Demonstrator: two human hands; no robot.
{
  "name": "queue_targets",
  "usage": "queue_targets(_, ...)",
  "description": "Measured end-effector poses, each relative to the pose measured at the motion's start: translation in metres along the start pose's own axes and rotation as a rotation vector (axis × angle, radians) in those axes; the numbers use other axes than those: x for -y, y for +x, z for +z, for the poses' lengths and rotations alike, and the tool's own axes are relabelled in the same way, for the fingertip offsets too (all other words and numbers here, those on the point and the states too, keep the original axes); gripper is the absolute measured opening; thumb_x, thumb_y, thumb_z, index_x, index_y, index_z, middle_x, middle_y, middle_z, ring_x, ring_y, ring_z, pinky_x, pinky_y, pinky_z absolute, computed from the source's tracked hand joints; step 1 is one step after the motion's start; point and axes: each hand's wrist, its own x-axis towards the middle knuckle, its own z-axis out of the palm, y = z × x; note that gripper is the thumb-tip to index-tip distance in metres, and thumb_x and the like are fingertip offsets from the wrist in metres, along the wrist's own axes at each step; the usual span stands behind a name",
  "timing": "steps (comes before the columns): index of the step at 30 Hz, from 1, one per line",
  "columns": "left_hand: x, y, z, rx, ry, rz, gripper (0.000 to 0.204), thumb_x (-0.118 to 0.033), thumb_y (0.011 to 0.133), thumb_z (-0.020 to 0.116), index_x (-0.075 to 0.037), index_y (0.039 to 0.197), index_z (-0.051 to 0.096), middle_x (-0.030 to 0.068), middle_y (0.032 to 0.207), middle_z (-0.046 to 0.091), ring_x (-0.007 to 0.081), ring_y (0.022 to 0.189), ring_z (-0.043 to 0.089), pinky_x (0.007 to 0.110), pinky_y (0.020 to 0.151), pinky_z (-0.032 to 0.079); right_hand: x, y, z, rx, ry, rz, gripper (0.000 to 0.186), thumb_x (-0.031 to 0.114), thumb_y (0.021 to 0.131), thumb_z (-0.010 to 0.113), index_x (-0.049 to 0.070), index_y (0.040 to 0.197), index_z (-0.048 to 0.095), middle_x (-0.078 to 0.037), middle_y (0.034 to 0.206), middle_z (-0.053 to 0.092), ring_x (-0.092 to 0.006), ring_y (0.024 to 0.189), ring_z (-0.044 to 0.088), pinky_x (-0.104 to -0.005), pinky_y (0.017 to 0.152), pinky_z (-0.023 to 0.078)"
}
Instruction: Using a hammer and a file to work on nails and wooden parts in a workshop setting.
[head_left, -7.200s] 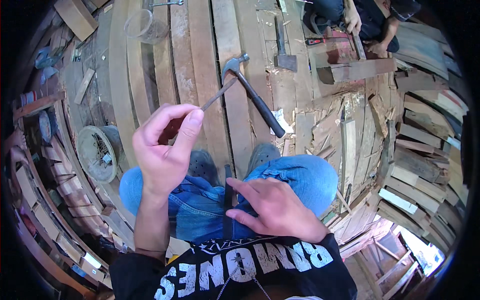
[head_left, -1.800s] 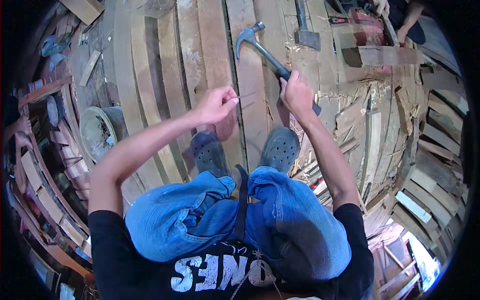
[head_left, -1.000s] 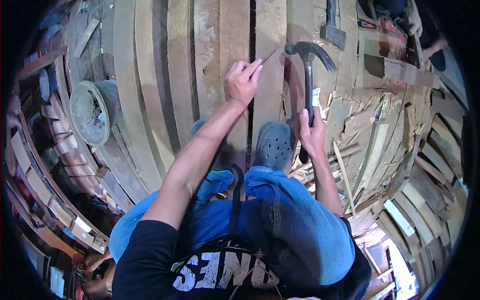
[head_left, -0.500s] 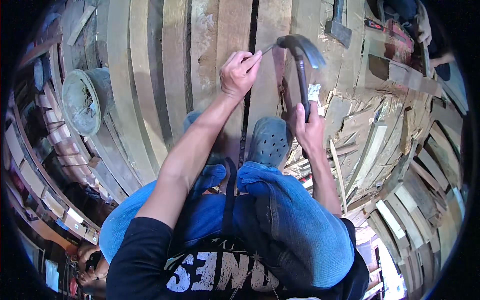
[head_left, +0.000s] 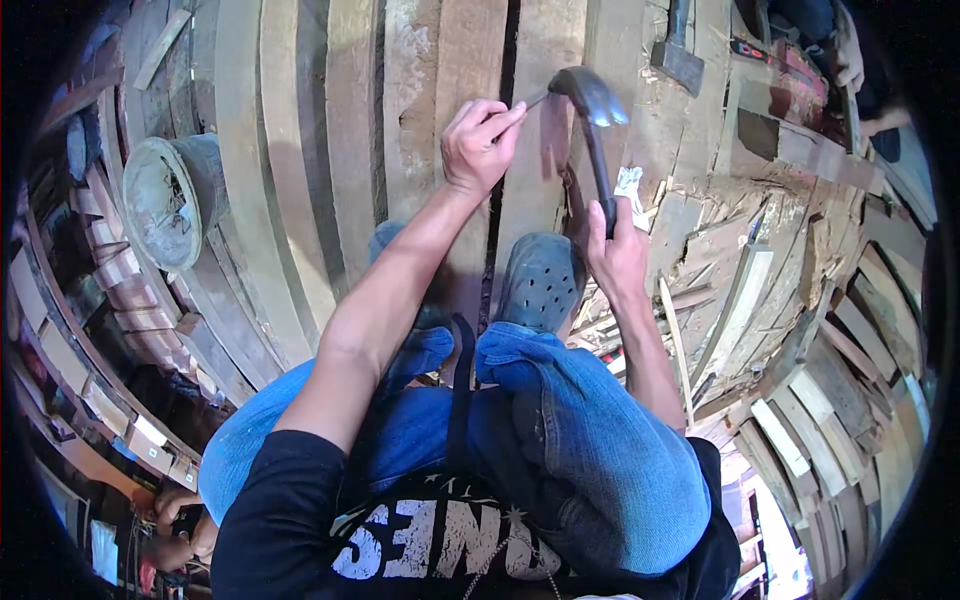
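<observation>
My right hand is wrapped round the dark grip of a claw hammer. The hammer's curved claw points right, and its striking end is up against a thin metal nail. Thumb and fingers of my left hand pinch that nail at its other end, with the back of the hand up. Both hands are over long wooden planks, ahead of my grey clog. Whether the nail touches wood is hidden.
A bucket with debris stands at left. At upper right lie another hammer and a red-and-black tool. Wood scraps and splinters cover the right side, near stacked boards. Another person's hand shows at far upper right.
The hammer head has shifted a little left and up against the nail, and its handle leans more to the left. My left hand has stayed nearly in place.
</observation>
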Motion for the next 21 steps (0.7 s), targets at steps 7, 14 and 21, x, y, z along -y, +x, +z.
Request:
queue_targets(7, -0.002, -0.001, -0.005, 0.024, -0.012, -0.093, 0.045, -0.011, 0.070, 0.082, -0.009, 0.113, 0.069, 0.0043, 0.076, 0.063, 0.0160, 0.067, 0.060, 0.029, 0.059, 0.048, 0.001, -0.010, -0.006, -0.050, 0.087, 0.067, 0.027, 0.029, 0.097, 0.055, 0.003, 0.098, 0.052, -0.016, 0.055, 0.058, -0.0301, 0.047, 0.061, -0.0405, 0.046, 0.046)
queue_targets(14, -0.001, -0.007, -0.017, 0.098, -0.154, -0.197, 0.047, -0.010, 0.073, 0.080, -0.007, 0.117, 0.066, 0.0050, 0.084, 0.066, 0.0131, 0.070, 0.061, 0.025, 0.063, 0.050, 0.000, -0.017, -0.006, -0.020, 0.066, 0.156, 0.029, 0.032, 0.099, 0.051, 0.003, 0.096, 0.054, -0.006, 0.058, 0.054, -0.0144, 0.052, 0.052, -0.0327, 0.049, 0.042)
queue_targets(21, 0.004, -0.016, -0.027, 0.061, -0.132, -0.120, 0.016, -0.006, 0.078, 0.075, -0.005, 0.094, 0.074, 0.0098, 0.088, 0.069, 0.0207, 0.078, 0.067, 0.029, 0.070, 0.053, 0.003, -0.021, 0.002, -0.026, 0.126, 0.176, 0.030, 0.032, 0.099, 0.052, 0.003, 0.097, 0.055, -0.006, 0.057, 0.054, -0.0132, 0.052, 0.052, -0.0322, 0.048, 0.042)
